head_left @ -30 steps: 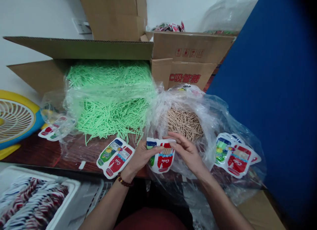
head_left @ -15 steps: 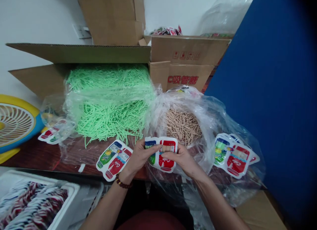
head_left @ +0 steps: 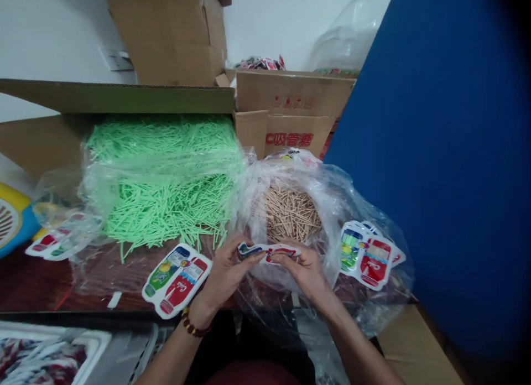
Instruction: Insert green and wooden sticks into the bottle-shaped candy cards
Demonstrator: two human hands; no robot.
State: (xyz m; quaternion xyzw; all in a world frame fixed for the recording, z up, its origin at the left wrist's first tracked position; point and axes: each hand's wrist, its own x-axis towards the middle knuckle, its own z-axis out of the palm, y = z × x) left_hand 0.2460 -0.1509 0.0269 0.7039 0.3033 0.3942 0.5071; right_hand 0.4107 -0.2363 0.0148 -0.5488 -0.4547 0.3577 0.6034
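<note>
Between them, my left hand (head_left: 232,266) and my right hand (head_left: 305,266) grip a bottle-shaped candy pouch (head_left: 269,252), blue and green on one side and red on the other. The pouch is tilted so that I see it nearly edge-on, thumbs on the near face; its contents are hidden. Just beyond it lies a clear plastic bag (head_left: 332,180) holding brown candy sticks (head_left: 292,213). To the left, light-green candy sticks (head_left: 174,205) spill from a lined carton. A flat double-bottle pouch (head_left: 177,280) rests beside my left wrist, and several similar pouches (head_left: 375,260) lie on the right.
Open cardboard flaps (head_left: 124,97) and a printed carton (head_left: 290,136) stand behind. A blue panel (head_left: 435,169) borders the right side. A yellow and blue fan (head_left: 20,222) is at the left edge. Below it, a white foam box (head_left: 97,346) holds many pouches.
The held pouch has tipped from facing me to nearly edge-on, both hands still on it. The view has shifted, so the surroundings appear farther left and slightly lower.
</note>
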